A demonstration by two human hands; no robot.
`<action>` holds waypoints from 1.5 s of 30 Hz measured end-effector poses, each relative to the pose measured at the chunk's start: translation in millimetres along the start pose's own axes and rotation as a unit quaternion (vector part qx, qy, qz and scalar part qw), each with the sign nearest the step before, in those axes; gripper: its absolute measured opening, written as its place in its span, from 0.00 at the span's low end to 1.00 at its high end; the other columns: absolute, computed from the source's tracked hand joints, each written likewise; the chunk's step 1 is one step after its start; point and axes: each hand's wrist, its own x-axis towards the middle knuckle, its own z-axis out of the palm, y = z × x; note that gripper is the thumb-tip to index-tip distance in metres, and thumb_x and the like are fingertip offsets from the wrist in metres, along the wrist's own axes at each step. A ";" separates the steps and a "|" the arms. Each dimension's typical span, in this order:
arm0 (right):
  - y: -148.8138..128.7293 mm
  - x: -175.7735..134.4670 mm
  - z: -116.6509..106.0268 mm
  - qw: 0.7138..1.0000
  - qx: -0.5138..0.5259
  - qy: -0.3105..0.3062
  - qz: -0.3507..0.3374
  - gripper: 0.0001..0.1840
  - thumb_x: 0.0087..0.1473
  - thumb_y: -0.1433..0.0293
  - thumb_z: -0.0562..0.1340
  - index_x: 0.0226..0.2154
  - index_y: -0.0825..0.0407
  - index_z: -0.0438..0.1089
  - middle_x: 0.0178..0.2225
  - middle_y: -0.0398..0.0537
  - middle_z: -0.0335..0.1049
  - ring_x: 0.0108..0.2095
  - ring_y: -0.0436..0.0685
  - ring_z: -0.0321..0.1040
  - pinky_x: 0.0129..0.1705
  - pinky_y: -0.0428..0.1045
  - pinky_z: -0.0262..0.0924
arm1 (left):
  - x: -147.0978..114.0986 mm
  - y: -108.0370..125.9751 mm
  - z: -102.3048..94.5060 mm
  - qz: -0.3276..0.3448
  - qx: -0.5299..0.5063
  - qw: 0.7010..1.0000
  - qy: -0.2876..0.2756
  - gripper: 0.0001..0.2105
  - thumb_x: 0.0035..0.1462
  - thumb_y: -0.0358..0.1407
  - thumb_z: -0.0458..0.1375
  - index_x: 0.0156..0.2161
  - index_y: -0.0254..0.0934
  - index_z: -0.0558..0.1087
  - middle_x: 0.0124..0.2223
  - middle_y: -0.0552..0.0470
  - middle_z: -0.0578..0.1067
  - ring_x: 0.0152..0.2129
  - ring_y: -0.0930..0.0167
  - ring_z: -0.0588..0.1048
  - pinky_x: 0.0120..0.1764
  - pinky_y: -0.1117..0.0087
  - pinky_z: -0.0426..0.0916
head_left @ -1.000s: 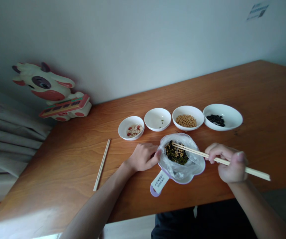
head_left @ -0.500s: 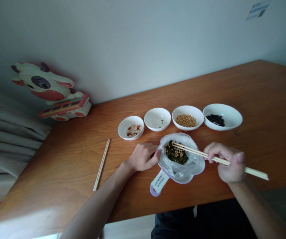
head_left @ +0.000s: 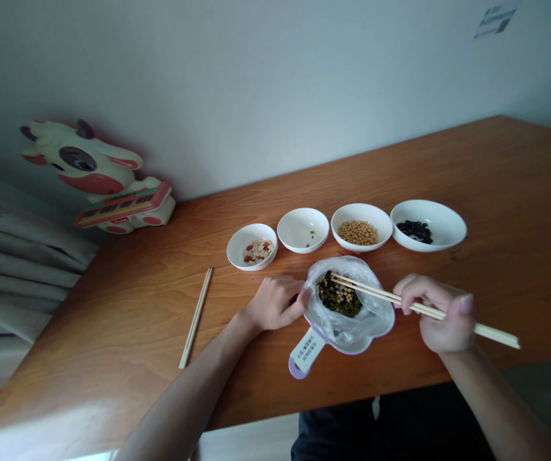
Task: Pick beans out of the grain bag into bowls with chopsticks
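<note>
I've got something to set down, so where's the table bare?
Bare wood: right of the rightmost white bowl; between the toy cow and the loose chopsticks. Crowded: the middle, where four white bowls form a row and the plastic-lined lavender dish sits between the left hand and right hand.

A lobed dish (head_left: 354, 350) with a pale purple rim sits on the worktop (head_left: 126, 307), its stubby, white-labelled handle pointing to 7 o'clock. A crumpled clear plastic bag (head_left: 349, 334) lines it, open at the top. Inside, toward 10 o'clock, lies a heap of mixed beans (head_left: 340, 299): green, tan and black. Pale chopsticks (head_left: 384, 295) slant across, tips slightly parted at the heap's 11 o'clock side, butts toward 4 o'clock.
</note>
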 end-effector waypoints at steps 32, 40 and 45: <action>-11.1 -0.3 -4.9 0.989 0.087 0.117 -0.038 0.39 0.68 0.45 0.47 0.20 0.47 0.77 0.15 0.52 0.66 0.20 0.60 0.64 0.28 0.58 0.59 | 0.0 0.9 -0.5 0.000 -0.007 1.000 0.003 0.20 0.76 0.41 0.43 0.30 0.37 0.63 0.27 0.52 0.71 0.25 0.71 0.66 0.33 0.67 0.57; 19.9 10.2 -33.7 0.957 0.070 0.225 -0.170 0.53 0.57 0.30 0.39 0.10 0.50 0.73 0.08 0.51 0.61 0.09 0.56 0.59 0.13 0.52 0.52 | 0.3 0.6 0.1 0.005 -0.002 1.000 0.002 0.21 0.76 0.41 0.43 0.30 0.37 0.63 0.28 0.52 0.71 0.25 0.71 0.66 0.32 0.67 0.56; 19.0 15.3 -23.8 0.935 0.033 0.331 -0.124 0.54 0.58 0.30 0.36 0.09 0.50 0.69 0.09 0.50 0.62 0.11 0.55 0.63 0.15 0.50 0.53 | 0.1 0.9 0.0 0.004 0.005 1.000 0.002 0.21 0.76 0.41 0.42 0.30 0.37 0.65 0.28 0.52 0.72 0.25 0.71 0.66 0.32 0.67 0.56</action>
